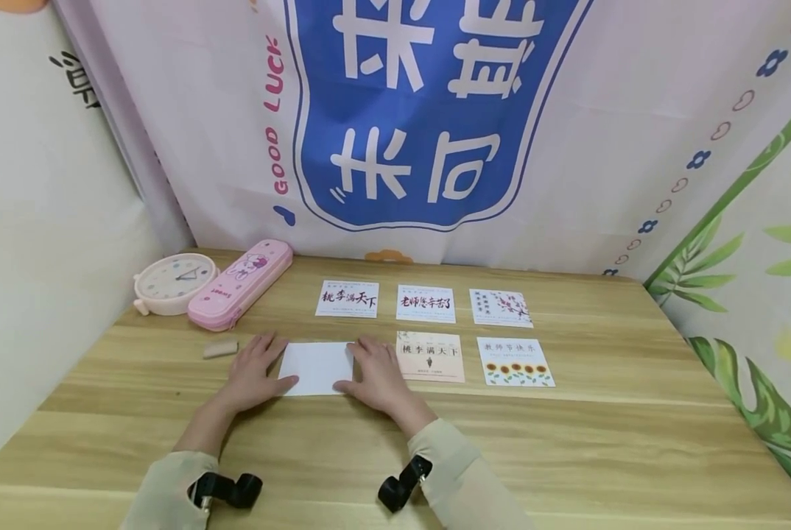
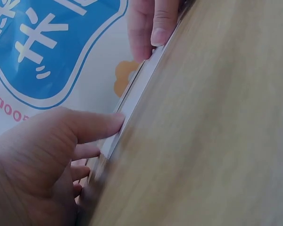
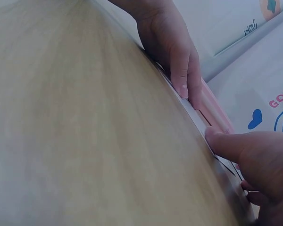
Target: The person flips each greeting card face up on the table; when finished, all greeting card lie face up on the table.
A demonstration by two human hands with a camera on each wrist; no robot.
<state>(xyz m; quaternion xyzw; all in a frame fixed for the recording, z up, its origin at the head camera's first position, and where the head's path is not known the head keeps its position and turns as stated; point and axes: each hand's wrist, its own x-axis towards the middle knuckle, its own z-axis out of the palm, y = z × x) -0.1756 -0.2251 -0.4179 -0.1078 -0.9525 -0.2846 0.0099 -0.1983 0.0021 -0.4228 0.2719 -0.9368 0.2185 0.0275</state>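
A blank white card [image 1: 317,368] lies on the wooden table in front of the person, between the two hands. At its left side rests the left hand [image 1: 255,374], thumb on the near left part and fingers along the far left edge. The right hand [image 1: 381,375] mirrors it on the right side, thumb near the lower right corner. Both hands have fairly straight fingers touching the card. In the left wrist view the card [image 2: 140,84] shows edge-on, with the left thumb [image 2: 101,126] on it. A cream card with writing [image 1: 430,358] lies right beside the right hand.
Beyond lie several printed cards: two with dark red lettering [image 1: 347,299], one with blossoms [image 1: 501,308], one with sunflowers [image 1: 516,362]. A small beige block [image 1: 220,349] is left of the left hand. A pink pencil case [image 1: 239,285] and a round clock [image 1: 175,283] stand back left.
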